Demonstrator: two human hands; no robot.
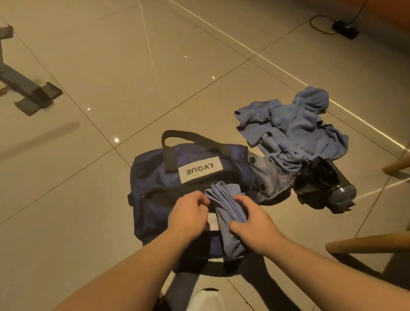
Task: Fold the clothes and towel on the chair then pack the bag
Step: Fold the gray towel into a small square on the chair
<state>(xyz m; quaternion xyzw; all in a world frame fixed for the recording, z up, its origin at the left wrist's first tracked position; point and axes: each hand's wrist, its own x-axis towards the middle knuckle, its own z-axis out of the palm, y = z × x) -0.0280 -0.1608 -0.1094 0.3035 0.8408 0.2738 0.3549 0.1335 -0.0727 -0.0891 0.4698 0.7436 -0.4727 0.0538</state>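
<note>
Navy bag (pixel 155 176) on the floor, centre, near the person. Right hand (pixel 253 222) grips a folded blue cloth (pixel 223 201) over the bag's open top. Left hand (pixel 189 216) has its fingers curled at the cloth's left edge - cloth or bag rim, cannot tell. Crumpled blue towel (pixel 295 129) lies far right - dark bottle (pixel 327 182) just right of the bag.

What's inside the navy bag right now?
A folded blue cloth, gripped by the left hand and right hand, sits at the open zip of the bag. Deeper contents are hidden, dark.
</note>
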